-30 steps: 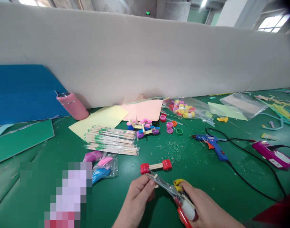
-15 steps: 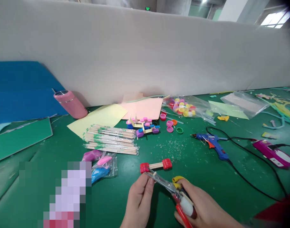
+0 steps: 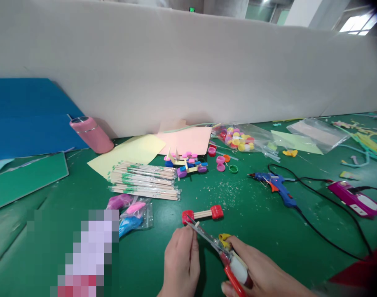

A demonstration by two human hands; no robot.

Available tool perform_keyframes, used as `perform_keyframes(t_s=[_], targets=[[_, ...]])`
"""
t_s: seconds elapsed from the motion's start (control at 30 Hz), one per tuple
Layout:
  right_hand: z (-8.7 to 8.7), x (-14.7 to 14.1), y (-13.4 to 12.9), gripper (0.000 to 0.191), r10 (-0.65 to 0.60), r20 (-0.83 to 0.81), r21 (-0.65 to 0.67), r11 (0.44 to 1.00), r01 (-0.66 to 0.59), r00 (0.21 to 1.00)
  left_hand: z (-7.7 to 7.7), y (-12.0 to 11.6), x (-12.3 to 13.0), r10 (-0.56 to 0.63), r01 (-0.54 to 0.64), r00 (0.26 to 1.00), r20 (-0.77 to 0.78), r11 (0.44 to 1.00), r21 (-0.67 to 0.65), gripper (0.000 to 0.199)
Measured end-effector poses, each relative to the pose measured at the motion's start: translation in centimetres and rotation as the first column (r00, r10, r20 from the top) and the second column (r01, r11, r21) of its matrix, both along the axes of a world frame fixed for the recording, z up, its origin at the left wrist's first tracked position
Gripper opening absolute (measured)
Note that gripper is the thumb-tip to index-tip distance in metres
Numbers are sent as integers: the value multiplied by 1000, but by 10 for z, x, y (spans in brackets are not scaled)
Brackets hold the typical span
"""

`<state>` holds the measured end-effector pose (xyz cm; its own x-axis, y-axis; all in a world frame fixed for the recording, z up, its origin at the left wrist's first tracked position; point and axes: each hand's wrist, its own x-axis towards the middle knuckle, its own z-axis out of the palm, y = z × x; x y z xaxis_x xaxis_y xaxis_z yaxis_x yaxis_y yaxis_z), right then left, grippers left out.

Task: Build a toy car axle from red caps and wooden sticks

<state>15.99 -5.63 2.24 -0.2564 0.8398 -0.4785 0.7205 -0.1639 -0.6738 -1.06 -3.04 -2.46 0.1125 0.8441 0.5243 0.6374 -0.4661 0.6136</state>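
My left hand (image 3: pixel 180 258) is closed in a pinch on a thin wooden stick (image 3: pixel 197 225), whose pale tip shows above the fingers. My right hand (image 3: pixel 261 268) grips scissors (image 3: pixel 207 238) with a red handle and a yellow one. Their blades point up and left and lie at the stick's tip; whether they touch it I cannot tell. A white rounded piece with a brown end (image 3: pixel 239 270) shows by the right palm, its kind unclear. Just beyond the blades lies a small piece of sticks with red blocks at both ends (image 3: pixel 203 214).
Wrapped sticks (image 3: pixel 145 179) and bagged colored pieces (image 3: pixel 134 216) lie left. Small colorful models (image 3: pixel 191 167) and bottle caps (image 3: pixel 221 161) lie farther back. A blue glue gun (image 3: pixel 273 183) with its black cable (image 3: pixel 327 241) is on the right. A pink flask (image 3: pixel 92 134) leans at the back left.
My left hand has turned, its fingers more folded together around the stick. The scissors and my right hand have shifted slightly left.
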Motion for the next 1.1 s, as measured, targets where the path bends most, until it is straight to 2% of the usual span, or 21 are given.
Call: perform_keyframes(t_s=[0.17,0.27,0.33,0.4,0.47,0.53,0.63,0.7,0.77,0.83,0.9,0.93,1.0,1.1], targets=[[-16,-1,-2,22,-28,40,39,999,26,999,-4,-3,-3,-4,3,997,-78,1000,-12,21],[-24,-1,-2,21,-16,51,77,997,12,999,-4,-4,-2,-3,3,997,-72,1000,-14,21],[-22,-2,-1,21,-24,39,80,997,21,999,-2,-3,-1,-4,3,1000,-18,999,-34,21],[-14,-2,1,20,-49,44,66,997,46,998,2,-2,-1,-15,25,997,76,992,-126,20],[-4,-2,3,22,-63,45,55,997,61,997,5,-1,-1,-21,75,979,203,963,-260,19],[3,0,5,24,-55,43,50,997,53,998,7,0,-2,-12,152,939,344,910,-385,19],[5,6,5,27,-29,47,68,997,26,998,6,2,-3,34,305,828,560,811,-499,21],[2,10,4,29,-12,38,88,996,8,999,5,4,-2,89,441,698,711,728,-525,25],[-2,14,3,28,5,17,104,995,-6,1000,6,5,-1,162,606,512,843,628,-489,27],[-5,17,3,25,24,2,118,993,-24,1000,8,6,1,241,745,335,911,524,-412,26],[-8,19,2,19,41,4,128,991,-41,999,9,7,2,293,815,246,924,454,-360,24],[-10,19,3,15,42,15,128,991,-43,999,9,7,2,303,825,238,923,439,-357,24],[-13,19,3,10,31,46,123,992,-36,998,8,6,3,293,799,284,913,454,-395,25],[-16,19,3,13,-1,84,117,993,-9,996,5,4,5,242,664,451,859,553,-504,27]])
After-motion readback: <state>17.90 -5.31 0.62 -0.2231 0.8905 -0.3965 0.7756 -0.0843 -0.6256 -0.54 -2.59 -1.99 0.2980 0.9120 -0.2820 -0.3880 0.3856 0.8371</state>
